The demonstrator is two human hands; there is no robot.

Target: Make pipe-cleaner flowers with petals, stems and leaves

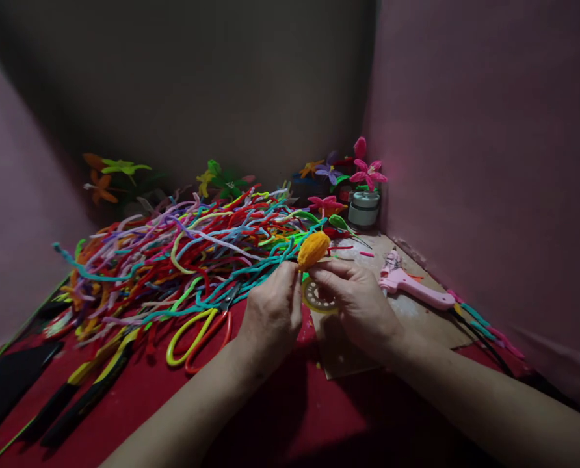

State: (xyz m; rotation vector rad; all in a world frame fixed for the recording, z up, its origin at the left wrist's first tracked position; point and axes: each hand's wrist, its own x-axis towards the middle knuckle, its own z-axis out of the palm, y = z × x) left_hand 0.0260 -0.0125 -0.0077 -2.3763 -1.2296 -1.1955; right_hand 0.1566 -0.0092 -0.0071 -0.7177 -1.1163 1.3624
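Observation:
A yellow-orange flower bud [313, 249] of fuzzy pipe cleaner stands upright between my two hands, above the front of the pile. My left hand [274, 299] is closed in a pinch at the bud's base, its fingertips partly hidden. From the other side, the thumb and fingers of my right hand [361, 302] also pinch the bud low down. Behind my right fingers lies a ring-shaped spool [315, 298] with a yellow rim, partly covered. Scissors [191, 338] with yellow and red handles rest left of my left hand.
A large heap of colourful pipe cleaners [192, 253] covers the left and middle. Pliers [88, 383] lie at front left. A pink glue gun [419, 289] rests on cardboard [453, 328] at right. Behind, a pink pipe-cleaner flower [368, 172] stands in a small jar [364, 209], near the walls.

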